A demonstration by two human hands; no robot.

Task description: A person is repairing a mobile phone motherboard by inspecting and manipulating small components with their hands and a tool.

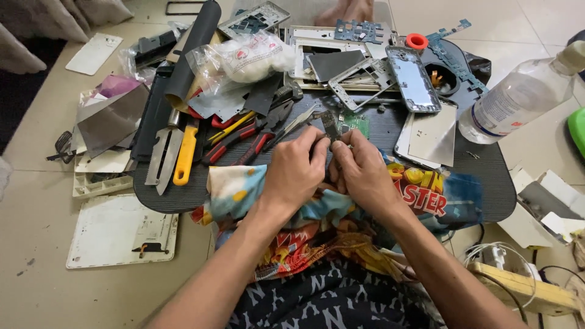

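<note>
Nearest the camera, a bright patterned cloth (317,225) drapes the lap and the edge of the dark tabletop (487,176). Above it the left hand (295,170) and right hand (365,173) each close a fingertip grip on a small dark metal part (331,127) — best held low over the cloth, pulling gently, wrists braced — with the green circuit board (354,123) just behind.

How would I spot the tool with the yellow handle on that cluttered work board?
Start at the dark oval work board on the tiled floor and look to its left end. There, beside a bare metal scraper blade and left of the red-handled pliers, lies the yellow-handled tool. It has the only thick, plain yellow grip, pointing toward the person.
</note>
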